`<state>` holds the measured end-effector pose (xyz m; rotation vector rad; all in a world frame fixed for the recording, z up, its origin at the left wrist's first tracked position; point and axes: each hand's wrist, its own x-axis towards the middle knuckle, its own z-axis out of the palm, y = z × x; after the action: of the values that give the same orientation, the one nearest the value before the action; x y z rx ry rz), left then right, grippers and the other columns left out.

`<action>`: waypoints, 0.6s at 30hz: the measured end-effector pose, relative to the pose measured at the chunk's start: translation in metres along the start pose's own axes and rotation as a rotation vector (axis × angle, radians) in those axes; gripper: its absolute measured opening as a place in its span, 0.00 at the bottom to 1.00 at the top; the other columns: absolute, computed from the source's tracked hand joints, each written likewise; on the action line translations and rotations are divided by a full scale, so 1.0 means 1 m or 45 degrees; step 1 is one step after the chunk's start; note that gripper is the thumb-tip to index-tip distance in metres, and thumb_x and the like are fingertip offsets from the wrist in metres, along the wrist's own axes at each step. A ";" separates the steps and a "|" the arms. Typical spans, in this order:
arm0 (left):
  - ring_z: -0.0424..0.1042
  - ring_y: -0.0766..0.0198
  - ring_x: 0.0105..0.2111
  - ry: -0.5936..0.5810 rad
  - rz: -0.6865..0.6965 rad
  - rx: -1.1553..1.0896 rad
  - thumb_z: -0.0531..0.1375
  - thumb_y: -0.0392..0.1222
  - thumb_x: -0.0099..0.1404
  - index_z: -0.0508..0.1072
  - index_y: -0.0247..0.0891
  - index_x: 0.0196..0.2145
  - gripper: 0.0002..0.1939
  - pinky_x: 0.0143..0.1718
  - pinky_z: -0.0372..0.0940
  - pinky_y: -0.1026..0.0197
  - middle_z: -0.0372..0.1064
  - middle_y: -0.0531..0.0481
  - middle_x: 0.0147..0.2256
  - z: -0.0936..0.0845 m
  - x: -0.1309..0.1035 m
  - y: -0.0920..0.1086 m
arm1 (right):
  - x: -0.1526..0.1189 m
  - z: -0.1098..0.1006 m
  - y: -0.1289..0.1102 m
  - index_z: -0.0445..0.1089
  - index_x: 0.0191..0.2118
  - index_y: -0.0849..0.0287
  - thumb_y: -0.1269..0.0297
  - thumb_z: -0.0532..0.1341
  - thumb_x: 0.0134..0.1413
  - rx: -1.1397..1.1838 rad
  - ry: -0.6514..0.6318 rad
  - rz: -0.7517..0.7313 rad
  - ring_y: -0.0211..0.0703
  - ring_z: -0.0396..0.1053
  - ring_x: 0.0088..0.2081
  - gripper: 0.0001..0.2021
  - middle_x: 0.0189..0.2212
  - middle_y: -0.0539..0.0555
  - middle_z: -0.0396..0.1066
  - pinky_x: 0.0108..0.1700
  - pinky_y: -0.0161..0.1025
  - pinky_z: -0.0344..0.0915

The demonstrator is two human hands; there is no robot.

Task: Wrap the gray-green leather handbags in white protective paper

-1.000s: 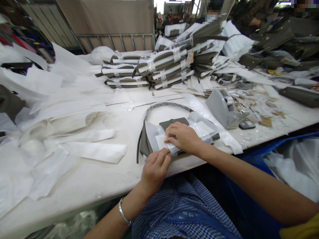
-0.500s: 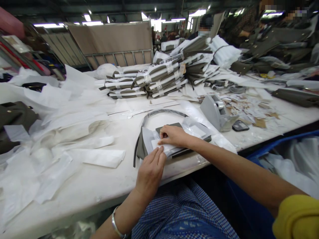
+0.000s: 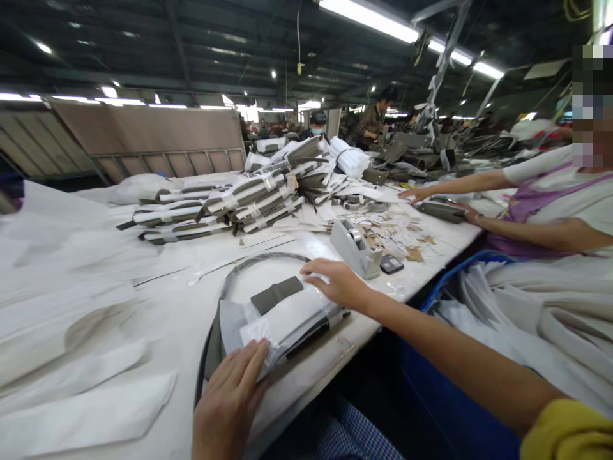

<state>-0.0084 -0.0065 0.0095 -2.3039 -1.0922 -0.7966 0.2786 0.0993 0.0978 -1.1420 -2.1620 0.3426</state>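
Head view, landmark: grey tape dispenser [image 3: 348, 246], on the counter [image 3: 189, 338].
Bag, position: grey-brown bag [image 3: 276, 294], lying flat to the left of the dispenser and nearer the wearer.
Strap: dark strap [image 3: 261, 257], looped out from the bag on its far and left sides.
Wrap, done: white wrap [image 3: 294, 317] laid lengthwise over the near part of the bag.
Bag, left over: the grey-brown flap is uncovered beyond the wrap; the wrap's left end is crumpled. Whether tape fixes that end cannot be told.
Progress, judged: partway. The stacked bundles [image 3: 253, 206], left of and beyond the dispenser, carry white wrap crossed by clear bands and look further along.
Left hand: left hand [image 3: 232, 396], flat, fingers extended together onto the wrap's left end.
Right hand: right hand [image 3: 335, 281], just left of and nearer than the dispenser, at the wrap's right end; fingers bent, thumb and fingertips apart. Contact with the wrap cannot be told.
Co-worker: hands [image 3: 416, 194] at a dark folded piece [image 3: 441, 210], right of and beyond the dispenser.
Tags: paper pieces [image 3: 414, 254], right of the dispenser; too small to read.
Device: black handheld device [image 3: 391, 263], just right of the dispenser; markings illegible.
Brands: none readable.
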 end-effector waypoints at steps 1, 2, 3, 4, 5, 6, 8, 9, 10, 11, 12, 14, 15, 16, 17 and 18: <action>0.74 0.56 0.46 0.019 -0.004 -0.006 0.50 0.38 0.74 0.70 0.36 0.56 0.18 0.52 0.64 0.55 0.74 0.46 0.51 0.002 -0.001 0.000 | -0.005 -0.022 0.016 0.73 0.47 0.57 0.65 0.61 0.62 -0.062 0.105 0.173 0.42 0.70 0.49 0.09 0.47 0.54 0.74 0.56 0.39 0.62; 0.74 0.57 0.46 0.028 -0.011 -0.015 0.50 0.38 0.73 0.70 0.37 0.57 0.18 0.53 0.64 0.55 0.74 0.47 0.51 0.003 -0.002 -0.001 | -0.008 -0.043 0.034 0.73 0.47 0.56 0.65 0.61 0.61 -0.129 0.197 0.401 0.43 0.71 0.49 0.10 0.48 0.54 0.74 0.57 0.40 0.62; 0.74 0.57 0.46 0.033 -0.024 -0.025 0.51 0.38 0.73 0.70 0.38 0.57 0.18 0.53 0.63 0.55 0.74 0.48 0.51 0.004 -0.003 -0.001 | -0.011 -0.062 0.051 0.73 0.49 0.57 0.66 0.61 0.61 -0.170 0.247 0.529 0.45 0.70 0.49 0.11 0.49 0.56 0.74 0.57 0.43 0.62; 0.74 0.57 0.46 0.032 -0.039 -0.033 0.52 0.37 0.72 0.70 0.38 0.57 0.18 0.54 0.62 0.55 0.74 0.48 0.51 0.006 -0.004 -0.001 | -0.012 -0.079 0.068 0.73 0.48 0.60 0.67 0.60 0.61 -0.193 0.280 0.627 0.48 0.70 0.49 0.11 0.49 0.59 0.74 0.57 0.45 0.62; 0.74 0.57 0.46 0.030 -0.051 -0.038 0.53 0.37 0.72 0.69 0.39 0.58 0.18 0.54 0.62 0.55 0.74 0.48 0.51 0.007 -0.004 -0.001 | -0.012 -0.093 0.083 0.74 0.45 0.61 0.67 0.61 0.60 -0.196 0.289 0.723 0.49 0.71 0.48 0.09 0.46 0.60 0.75 0.57 0.46 0.63; 0.73 0.57 0.47 0.030 -0.063 -0.042 0.53 0.37 0.72 0.69 0.39 0.58 0.18 0.55 0.61 0.55 0.74 0.49 0.51 0.009 -0.005 -0.001 | -0.012 -0.102 0.096 0.75 0.40 0.62 0.67 0.61 0.59 -0.177 0.278 0.806 0.50 0.72 0.46 0.07 0.41 0.59 0.76 0.55 0.45 0.65; 0.73 0.57 0.46 0.046 -0.065 -0.054 0.53 0.37 0.71 0.70 0.39 0.57 0.18 0.55 0.61 0.56 0.74 0.48 0.51 0.011 -0.005 -0.001 | -0.009 -0.112 0.115 0.74 0.31 0.61 0.66 0.61 0.60 -0.089 0.226 0.964 0.48 0.74 0.40 0.08 0.31 0.57 0.77 0.49 0.42 0.69; 0.73 0.57 0.46 0.055 -0.059 -0.061 0.53 0.37 0.71 0.70 0.39 0.57 0.18 0.55 0.61 0.56 0.74 0.48 0.51 0.011 -0.005 -0.001 | -0.007 -0.112 0.121 0.72 0.28 0.61 0.65 0.60 0.61 -0.027 0.192 1.035 0.46 0.74 0.37 0.11 0.28 0.56 0.76 0.47 0.40 0.70; 0.73 0.58 0.46 0.063 -0.051 -0.069 0.53 0.37 0.71 0.70 0.39 0.57 0.18 0.55 0.61 0.57 0.74 0.48 0.50 0.012 -0.005 -0.001 | -0.004 -0.112 0.125 0.71 0.26 0.61 0.65 0.59 0.63 0.038 0.159 1.098 0.44 0.74 0.35 0.13 0.26 0.55 0.75 0.45 0.39 0.71; 0.74 0.58 0.45 0.070 -0.045 -0.077 0.53 0.37 0.71 0.70 0.39 0.57 0.18 0.55 0.60 0.57 0.74 0.49 0.50 0.012 -0.005 -0.001 | -0.001 -0.111 0.128 0.71 0.26 0.61 0.65 0.59 0.64 0.104 0.126 1.154 0.43 0.74 0.33 0.14 0.26 0.55 0.75 0.43 0.39 0.72; 0.74 0.59 0.45 0.073 -0.043 -0.082 0.53 0.37 0.71 0.70 0.39 0.57 0.18 0.55 0.60 0.57 0.74 0.49 0.50 0.012 -0.005 -0.002 | 0.003 -0.111 0.129 0.71 0.27 0.62 0.65 0.59 0.65 0.166 0.093 1.206 0.41 0.74 0.32 0.14 0.26 0.54 0.75 0.42 0.39 0.73; 0.73 0.59 0.45 0.079 -0.041 -0.085 0.53 0.37 0.72 0.70 0.39 0.57 0.18 0.55 0.60 0.57 0.74 0.49 0.50 0.013 -0.005 -0.002 | 0.009 -0.112 0.131 0.71 0.31 0.63 0.64 0.59 0.66 0.276 0.027 1.293 0.38 0.74 0.32 0.12 0.28 0.52 0.75 0.41 0.39 0.73; 0.73 0.59 0.46 0.084 -0.038 -0.086 0.53 0.37 0.72 0.70 0.39 0.57 0.18 0.55 0.60 0.57 0.74 0.49 0.50 0.013 -0.005 -0.002 | 0.012 -0.114 0.132 0.71 0.33 0.64 0.63 0.60 0.65 0.324 -0.003 1.331 0.38 0.73 0.32 0.11 0.29 0.52 0.74 0.40 0.39 0.74; 0.73 0.59 0.46 0.089 -0.037 -0.087 0.53 0.37 0.72 0.70 0.38 0.56 0.17 0.55 0.60 0.57 0.74 0.49 0.50 0.013 -0.006 -0.002 | 0.014 -0.116 0.134 0.71 0.35 0.64 0.62 0.60 0.65 0.366 -0.028 1.363 0.37 0.73 0.32 0.10 0.31 0.52 0.74 0.39 0.39 0.74; 0.73 0.58 0.46 0.091 -0.034 -0.087 0.54 0.37 0.71 0.70 0.38 0.56 0.17 0.55 0.59 0.57 0.74 0.49 0.50 0.014 -0.006 -0.002 | 0.016 -0.118 0.135 0.71 0.36 0.65 0.62 0.61 0.66 0.404 -0.045 1.389 0.37 0.73 0.32 0.10 0.32 0.51 0.74 0.38 0.38 0.74; 0.73 0.58 0.46 0.093 -0.025 -0.085 0.54 0.37 0.71 0.70 0.38 0.56 0.17 0.55 0.59 0.57 0.74 0.49 0.50 0.014 -0.007 -0.003 | 0.016 -0.120 0.137 0.71 0.38 0.65 0.62 0.61 0.65 0.438 -0.055 1.407 0.37 0.73 0.32 0.10 0.33 0.51 0.74 0.37 0.38 0.74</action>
<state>-0.0096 0.0003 -0.0049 -2.3027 -1.0729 -0.9308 0.4381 0.1841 0.1254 -2.0043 -1.2160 1.1510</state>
